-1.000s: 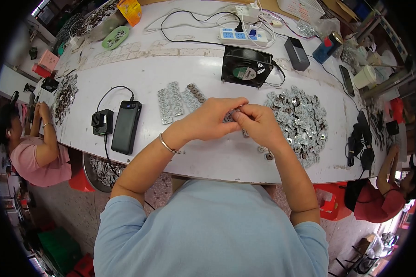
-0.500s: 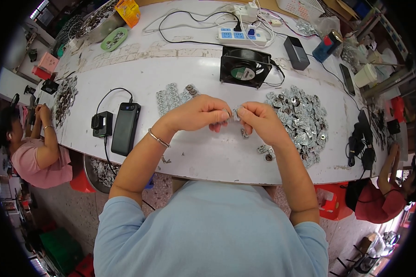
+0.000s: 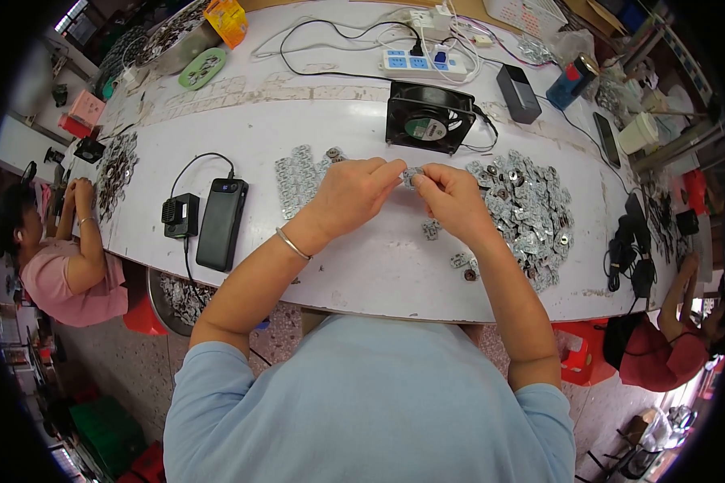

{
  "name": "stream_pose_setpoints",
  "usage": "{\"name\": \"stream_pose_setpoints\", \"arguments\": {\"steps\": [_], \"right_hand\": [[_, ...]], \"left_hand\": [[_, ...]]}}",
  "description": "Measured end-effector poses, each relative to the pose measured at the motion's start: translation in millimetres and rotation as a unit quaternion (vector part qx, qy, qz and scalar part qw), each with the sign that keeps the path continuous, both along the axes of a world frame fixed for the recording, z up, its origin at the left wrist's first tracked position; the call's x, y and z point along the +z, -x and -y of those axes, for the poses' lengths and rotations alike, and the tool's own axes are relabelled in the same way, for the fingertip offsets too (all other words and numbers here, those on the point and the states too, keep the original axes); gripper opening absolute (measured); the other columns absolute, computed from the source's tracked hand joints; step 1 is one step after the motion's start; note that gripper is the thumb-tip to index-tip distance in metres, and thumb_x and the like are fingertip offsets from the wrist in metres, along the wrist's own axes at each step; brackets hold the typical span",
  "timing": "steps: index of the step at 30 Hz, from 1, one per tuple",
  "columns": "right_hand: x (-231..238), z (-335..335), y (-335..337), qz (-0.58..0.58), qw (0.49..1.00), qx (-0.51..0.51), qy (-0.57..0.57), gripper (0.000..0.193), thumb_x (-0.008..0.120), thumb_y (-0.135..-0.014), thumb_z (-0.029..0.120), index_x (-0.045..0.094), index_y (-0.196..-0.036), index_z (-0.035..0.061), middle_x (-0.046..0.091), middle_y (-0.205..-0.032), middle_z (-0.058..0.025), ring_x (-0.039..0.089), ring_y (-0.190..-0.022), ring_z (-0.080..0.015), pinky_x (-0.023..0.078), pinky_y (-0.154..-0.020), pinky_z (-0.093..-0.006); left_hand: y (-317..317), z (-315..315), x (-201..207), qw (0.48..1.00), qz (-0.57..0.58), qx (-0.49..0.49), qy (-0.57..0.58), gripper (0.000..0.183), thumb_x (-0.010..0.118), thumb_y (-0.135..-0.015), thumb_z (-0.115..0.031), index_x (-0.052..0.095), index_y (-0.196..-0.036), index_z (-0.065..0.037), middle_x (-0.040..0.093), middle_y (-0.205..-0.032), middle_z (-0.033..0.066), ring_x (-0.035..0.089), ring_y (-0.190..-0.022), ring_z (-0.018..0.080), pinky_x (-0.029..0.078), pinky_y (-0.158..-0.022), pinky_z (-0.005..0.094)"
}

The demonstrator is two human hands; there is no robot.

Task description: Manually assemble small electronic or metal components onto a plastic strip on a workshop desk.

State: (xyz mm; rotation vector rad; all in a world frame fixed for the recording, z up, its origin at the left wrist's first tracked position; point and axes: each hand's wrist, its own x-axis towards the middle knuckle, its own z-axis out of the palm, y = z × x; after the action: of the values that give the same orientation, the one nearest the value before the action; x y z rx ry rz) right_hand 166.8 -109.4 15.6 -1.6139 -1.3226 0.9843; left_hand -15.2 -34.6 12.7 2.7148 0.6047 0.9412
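Observation:
Above the middle of the white table [image 3: 362,266], my two hands meet at the fingertips. My right hand [image 3: 457,201] pinches a small silvery metal part [image 3: 412,175] between thumb and index finger. Closed against the part's left side is my left hand [image 3: 353,195]; its back hides whatever its fingers hold. Behind the left hand lie silvery parts in neat rows [image 3: 295,179], partly covered by it. A heaped pile of similar parts [image 3: 528,221], some with brown round centres, spreads beside my right forearm. One loose part [image 3: 432,231] rests below the right hand.
A black fan [image 3: 429,117] stands beyond my hands, near a power strip [image 3: 423,64] with tangled cords. Left are a black power bank [image 3: 221,224] and a small black device [image 3: 180,216]. People sit at both table ends; a metal bowl [image 3: 159,302] of parts sits below the edge.
My left hand has turned, showing more of its back, and its fingertips have come closer to the right hand. Both hands have risen slightly away from me.

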Motion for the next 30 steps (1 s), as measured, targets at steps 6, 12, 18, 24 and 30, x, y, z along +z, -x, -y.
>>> {"name": "stream_pose_setpoints", "arguments": {"steps": [6,12,18,24,30], "right_hand": [[3.9,-10.9,5.2,0.015,1.000,0.006,-0.017,0.024,0.059,-0.089,0.019,0.058,-0.080,-0.0034,0.052,-0.061,-0.0089,0.044,-0.058,-0.0141,0.040,-0.056,-0.0325],[-4.5,-30.5,9.5,0.000,0.996,-0.029,-0.084,0.023,0.060,-0.089,0.019,0.062,-0.084,-0.0029,0.055,-0.063,-0.0080,0.047,-0.058,-0.0136,0.040,-0.056,-0.0319],[0.1,-32.9,7.5,-0.075,0.996,-0.040,-0.039,0.023,0.061,-0.091,0.021,0.064,-0.080,0.0011,0.057,-0.065,0.0005,0.048,-0.057,-0.0065,0.038,-0.051,-0.0243],[4.3,-20.4,11.6,-0.178,0.982,-0.064,0.004,0.025,0.061,-0.093,0.021,0.062,-0.073,0.0060,0.056,-0.065,0.0034,0.046,-0.054,-0.0037,0.034,-0.047,-0.0199],[-10.6,19.1,-13.3,-0.081,0.995,-0.048,0.037,0.024,0.061,-0.090,0.020,0.068,-0.079,0.0000,0.059,-0.066,-0.0023,0.050,-0.057,-0.0078,0.040,-0.053,-0.0258]], "left_hand": [[2.4,-9.3,-7.2,0.999,0.010,0.019,-0.038,0.023,0.066,-0.082,-0.005,0.064,-0.105,-0.006,0.062,-0.074,0.0075,0.061,-0.060,0.0246,0.048,-0.052,0.0339],[-1.7,-14.5,-6.5,0.992,0.096,0.062,0.049,0.025,0.068,-0.084,-0.005,0.064,-0.108,-0.006,0.065,-0.077,0.0094,0.062,-0.062,0.0231,0.050,-0.056,0.0314],[-2.9,-5.8,1.2,0.992,0.084,0.074,0.056,0.024,0.070,-0.083,-0.006,0.064,-0.106,-0.005,0.065,-0.077,0.0092,0.062,-0.061,0.0226,0.050,-0.055,0.0311],[-9.6,1.8,-5.4,0.993,0.105,0.062,0.002,0.021,0.069,-0.083,-0.012,0.062,-0.102,-0.006,0.064,-0.079,0.0085,0.063,-0.061,0.0250,0.049,-0.052,0.0331],[-17.7,29.0,-3.1,0.971,0.102,0.017,0.217,0.024,0.068,-0.082,-0.012,0.062,-0.105,-0.006,0.065,-0.080,0.0111,0.063,-0.063,0.0286,0.050,-0.055,0.0357]]}}
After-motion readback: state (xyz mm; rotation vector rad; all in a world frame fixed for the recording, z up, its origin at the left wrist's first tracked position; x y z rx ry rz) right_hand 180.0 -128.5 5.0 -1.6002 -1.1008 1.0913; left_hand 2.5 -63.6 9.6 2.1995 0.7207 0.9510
